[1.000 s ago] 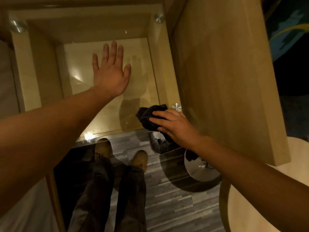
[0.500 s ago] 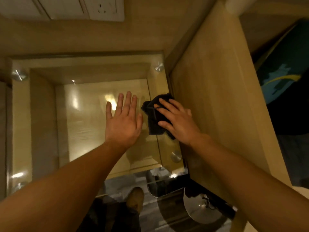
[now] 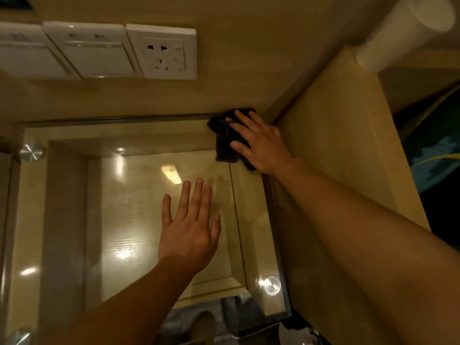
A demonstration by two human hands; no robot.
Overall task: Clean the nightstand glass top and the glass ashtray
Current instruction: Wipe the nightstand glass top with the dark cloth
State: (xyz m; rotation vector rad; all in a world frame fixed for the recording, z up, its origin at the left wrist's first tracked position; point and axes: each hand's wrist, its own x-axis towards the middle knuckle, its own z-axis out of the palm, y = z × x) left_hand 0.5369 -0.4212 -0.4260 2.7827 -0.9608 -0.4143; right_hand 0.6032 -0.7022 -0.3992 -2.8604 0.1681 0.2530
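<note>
Glass top, dark cloth half-hidden

Slid the dark cloth, pressed flat under the right hand, along the right edge of the glass surface from near its front corner up into the far corner against the wall.

Wall socket beside switch plates; white cylinder, perhaps lamp

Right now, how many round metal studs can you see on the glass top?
3 studs: one at the far left corner, one at the near right corner, one half out of frame near left. A fourth may hide under the black cloth.
</note>
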